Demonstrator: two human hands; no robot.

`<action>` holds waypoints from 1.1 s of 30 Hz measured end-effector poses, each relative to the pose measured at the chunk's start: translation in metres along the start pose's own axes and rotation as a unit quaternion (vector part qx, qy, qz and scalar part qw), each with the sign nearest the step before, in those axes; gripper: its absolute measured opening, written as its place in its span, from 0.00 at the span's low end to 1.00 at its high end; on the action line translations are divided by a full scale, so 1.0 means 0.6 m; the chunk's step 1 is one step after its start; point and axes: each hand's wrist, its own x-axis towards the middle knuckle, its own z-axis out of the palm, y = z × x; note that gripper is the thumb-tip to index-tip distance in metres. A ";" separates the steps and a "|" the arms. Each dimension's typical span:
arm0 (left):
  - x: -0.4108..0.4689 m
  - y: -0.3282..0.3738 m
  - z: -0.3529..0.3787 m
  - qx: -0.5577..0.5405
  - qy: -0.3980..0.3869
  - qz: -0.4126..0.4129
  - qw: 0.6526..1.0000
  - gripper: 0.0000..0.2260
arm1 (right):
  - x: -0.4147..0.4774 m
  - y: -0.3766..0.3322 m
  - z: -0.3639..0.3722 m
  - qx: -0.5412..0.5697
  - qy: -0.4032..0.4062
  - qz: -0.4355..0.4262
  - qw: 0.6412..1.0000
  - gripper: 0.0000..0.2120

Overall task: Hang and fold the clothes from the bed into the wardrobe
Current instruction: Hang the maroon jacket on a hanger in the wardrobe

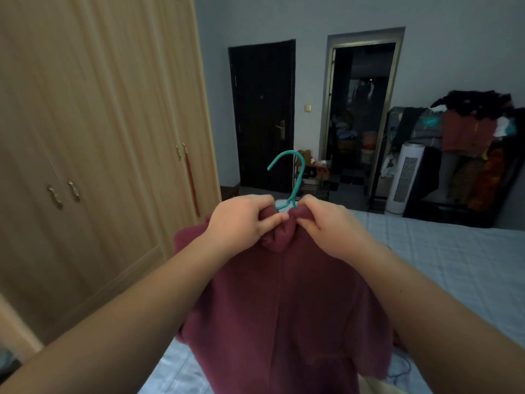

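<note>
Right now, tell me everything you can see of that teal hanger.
The teal hanger shows mostly its hook: a thin, smooth curved rod, plastic or coated wire by its look, standing upright and opening toward the left. Its neck comes up out of the collar of the maroon garment, where a short stretch of the shoulder bar shows; the rest is hidden inside the fabric. The left hand and right hand pinch the collar on either side of the neck, holding it above the bed.

Wardrobe [93, 137] stands left; bed [454, 265] lies right; near, between them, a garment [284, 308] hangs on a hanger [295, 172].
</note>
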 end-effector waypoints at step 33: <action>-0.348 -0.302 -0.367 -0.016 -0.151 -0.346 0.926 0.14 | 0.171 -0.346 0.101 0.075 -0.031 -0.195 0.977 0.14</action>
